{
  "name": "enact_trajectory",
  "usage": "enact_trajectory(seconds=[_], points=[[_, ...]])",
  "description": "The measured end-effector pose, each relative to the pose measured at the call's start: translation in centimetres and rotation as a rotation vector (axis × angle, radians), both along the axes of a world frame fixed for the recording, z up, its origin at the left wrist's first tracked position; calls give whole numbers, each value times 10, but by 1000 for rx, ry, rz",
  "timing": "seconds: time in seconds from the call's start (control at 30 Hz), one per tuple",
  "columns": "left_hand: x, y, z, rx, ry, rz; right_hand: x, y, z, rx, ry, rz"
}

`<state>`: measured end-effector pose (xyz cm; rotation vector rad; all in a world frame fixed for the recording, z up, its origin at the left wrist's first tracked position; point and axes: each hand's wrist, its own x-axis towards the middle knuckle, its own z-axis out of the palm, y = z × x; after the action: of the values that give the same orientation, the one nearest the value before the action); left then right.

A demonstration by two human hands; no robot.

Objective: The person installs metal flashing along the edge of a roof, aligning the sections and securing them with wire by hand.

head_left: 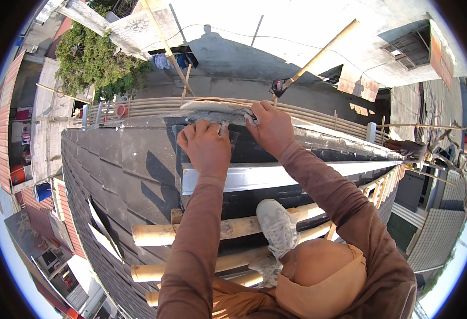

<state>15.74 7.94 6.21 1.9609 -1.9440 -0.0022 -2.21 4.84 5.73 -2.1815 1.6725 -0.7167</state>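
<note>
My left hand (205, 144) presses on the upper edge of a dark roof tile (212, 159) at the top of a sloped black tiled roof (116, 170). My right hand (271, 127) grips a small trowel (238, 112) whose grey blade lies on the mortar along the ridge (212, 106). Both hands sit close together at the ridge line. A shiny metal strip (308, 174) runs across the roof just below my hands. My foot in a dusty white shoe (276, 226) rests on bamboo poles (153, 234) laid across the slope.
A bamboo pole (324, 50) leans across from the upper right. A slatted rail (153, 105) runs behind the ridge. Far below are a concrete yard, a green tree (92, 58), red-roofed buildings (10, 106) at left and more houses at right.
</note>
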Motion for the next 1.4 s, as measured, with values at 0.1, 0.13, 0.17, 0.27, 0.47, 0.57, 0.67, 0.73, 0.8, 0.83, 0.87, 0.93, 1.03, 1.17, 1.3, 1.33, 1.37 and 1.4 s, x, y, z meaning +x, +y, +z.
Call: enact_trajectory(seconds=[0.1, 0.13, 0.17, 0.27, 0.47, 0.57, 0.67, 0.73, 0.8, 0.83, 0.87, 0.93, 1.03, 1.17, 1.3, 1.33, 1.37, 1.4], points=[[1, 0, 1, 8, 3, 5, -2, 12, -15, 68, -4, -54], [1, 0, 1, 14, 2, 6, -3, 16, -21, 100, -7, -71], [2, 0, 1, 23, 2, 11, -4, 19, -27, 131, -11, -87], [2, 0, 3, -15, 27, -6, -10, 31, -45, 269, 62, -120], [4, -2, 3, -5, 16, -12, -35, 43, -54, 242, 147, -24], [4, -2, 2, -28, 11, -18, -38, 37, -44, 113, 220, 41], [4, -2, 0, -36, -3, -21, -33, 38, -24, 86, 285, 17], [5, -1, 0, 7, 1, -18, -24, 38, -11, 14, 236, 19], [4, -1, 0, 14, 10, -15, -12, 36, -2, -144, 109, 54], [4, -1, 0, 8, 16, -15, -3, 32, -2, -133, 54, 98], [4, -1, 1, 11, 23, -18, 6, 25, -4, -133, -2, 142], [4, -1, 2, 11, 4, -27, 21, 12, -11, -178, -86, 194], [4, -1, 4, 36, -7, -28, 30, 1, -23, 163, -74, 159], [5, -1, 3, 41, 9, -28, 33, -1, -33, 87, -98, 115], [4, -1, 1, 31, 23, -7, 43, -9, -39, 163, -66, 17], [3, -1, 1, 30, 19, -8, 45, -10, -41, 179, -67, 6], [4, 0, 1, 41, 19, -3, 45, -10, -41, 176, -51, -8], [4, 1, 2, 37, 9, -16, 44, -9, -42, 185, -39, -19]])
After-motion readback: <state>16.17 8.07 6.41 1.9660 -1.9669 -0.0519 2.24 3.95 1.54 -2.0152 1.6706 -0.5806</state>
